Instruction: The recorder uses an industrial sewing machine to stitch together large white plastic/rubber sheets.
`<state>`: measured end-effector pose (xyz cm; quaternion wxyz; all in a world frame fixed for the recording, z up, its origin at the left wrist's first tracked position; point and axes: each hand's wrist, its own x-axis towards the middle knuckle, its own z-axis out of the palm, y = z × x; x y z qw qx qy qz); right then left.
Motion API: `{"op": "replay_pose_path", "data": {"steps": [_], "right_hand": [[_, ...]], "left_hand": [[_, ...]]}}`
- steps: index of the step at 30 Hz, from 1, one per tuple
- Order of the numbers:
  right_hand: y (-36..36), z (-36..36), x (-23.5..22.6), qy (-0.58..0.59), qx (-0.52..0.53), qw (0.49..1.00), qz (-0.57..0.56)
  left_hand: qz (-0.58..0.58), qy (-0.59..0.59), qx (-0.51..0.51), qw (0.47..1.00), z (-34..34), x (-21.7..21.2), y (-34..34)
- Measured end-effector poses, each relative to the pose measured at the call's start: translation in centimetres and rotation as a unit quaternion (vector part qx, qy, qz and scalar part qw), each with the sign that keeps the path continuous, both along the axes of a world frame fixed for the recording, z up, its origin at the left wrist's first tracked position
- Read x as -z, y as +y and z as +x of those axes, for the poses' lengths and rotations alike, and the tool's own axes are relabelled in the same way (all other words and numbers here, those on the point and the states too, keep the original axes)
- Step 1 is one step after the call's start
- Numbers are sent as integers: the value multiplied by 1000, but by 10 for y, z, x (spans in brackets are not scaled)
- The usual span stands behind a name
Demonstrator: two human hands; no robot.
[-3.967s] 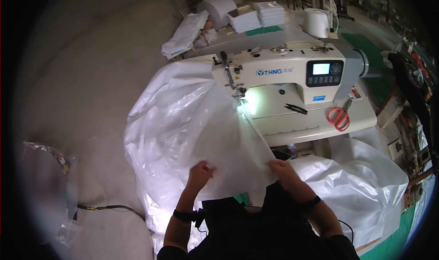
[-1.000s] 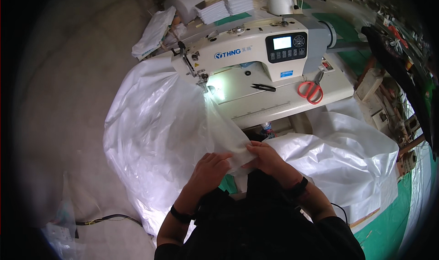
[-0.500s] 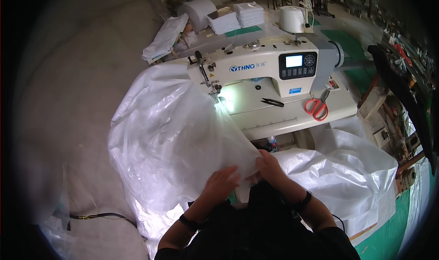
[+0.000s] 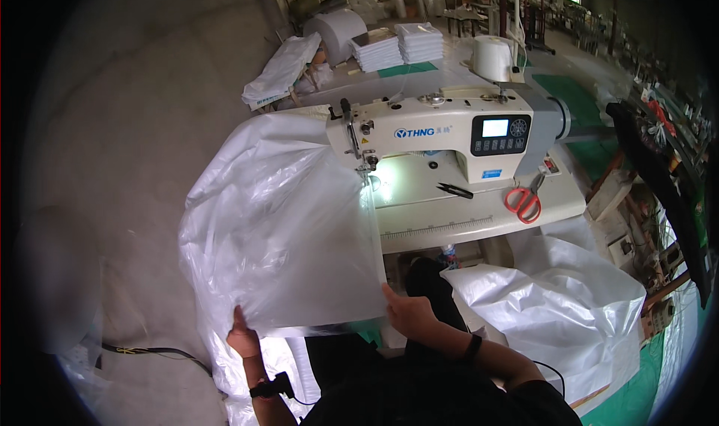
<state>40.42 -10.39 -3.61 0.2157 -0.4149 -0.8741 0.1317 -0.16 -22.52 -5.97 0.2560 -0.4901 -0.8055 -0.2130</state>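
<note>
Spread apart now, left hand point(image 4: 243, 338) and right hand point(image 4: 408, 312) grip plastic sheet point(image 4: 288, 231).

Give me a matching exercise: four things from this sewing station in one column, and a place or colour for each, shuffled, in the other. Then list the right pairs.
Things:
1. scissors
2. thread cone
3. translucent plastic sheet
4. black thread snips

Places or colours:
A. held at its near edge by the left hand and right hand
B. red handles, at the table's right end
C. white, behind the sewing machine
D. on the table under the machine's arm

Pairs: 1-B, 2-C, 3-A, 4-D
</note>
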Motion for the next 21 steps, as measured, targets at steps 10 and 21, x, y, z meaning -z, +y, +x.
{"op": "replay_pose_path", "data": {"steps": [10, 21], "right_hand": [[16, -21, 4, -70, -12, 995, 70], [83, -34, -18, 33, 16, 999, 29]], "left_hand": [[178, -271, 111, 939, -11, -18, 60], [126, -214, 141, 958, -34, -25, 150]]}}
